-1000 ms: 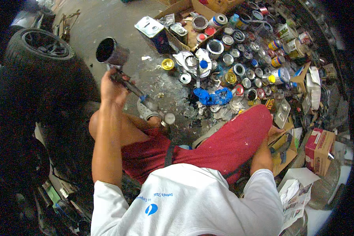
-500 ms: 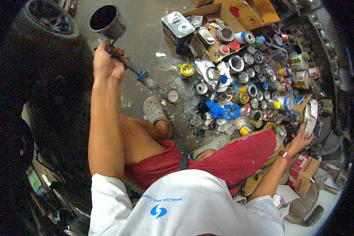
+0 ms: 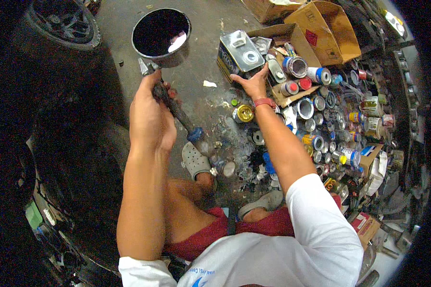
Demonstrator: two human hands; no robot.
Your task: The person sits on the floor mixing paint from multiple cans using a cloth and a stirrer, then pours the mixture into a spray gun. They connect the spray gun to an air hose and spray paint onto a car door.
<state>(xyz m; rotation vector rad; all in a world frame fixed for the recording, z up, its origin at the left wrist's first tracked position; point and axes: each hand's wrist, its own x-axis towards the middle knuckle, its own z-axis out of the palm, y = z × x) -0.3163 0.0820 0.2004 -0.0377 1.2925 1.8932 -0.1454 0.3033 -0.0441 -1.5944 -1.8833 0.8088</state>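
At left centre, my left hand (image 3: 153, 107) is wrapped round a long, dark, stained rod-like tool (image 3: 179, 114) with a blue part near its lower end. Its exact kind I cannot make out. Just beyond that hand stands a round bucket (image 3: 170, 61) with a dark inside and a bright reflection. My right hand (image 3: 252, 83) is at the near side of a rectangular metal can (image 3: 246, 44) with a silver top and round cap. Its thumb and fingers spread across the can's near corner, seemingly gripping it. The palm side is hidden.
Open cardboard boxes (image 3: 328, 33) stand at the back right. Many small paint cans crowd the right floor, with a yellow-topped can (image 3: 244, 113) nearer the middle. A car wheel (image 3: 64, 24) is at the far left. My clog (image 3: 195, 160) rests on the stained floor.
My right hand has swung from the white paper and carton at the far right over to the metal can. My left hand still holds the rod-like tool. The whole view has shifted.
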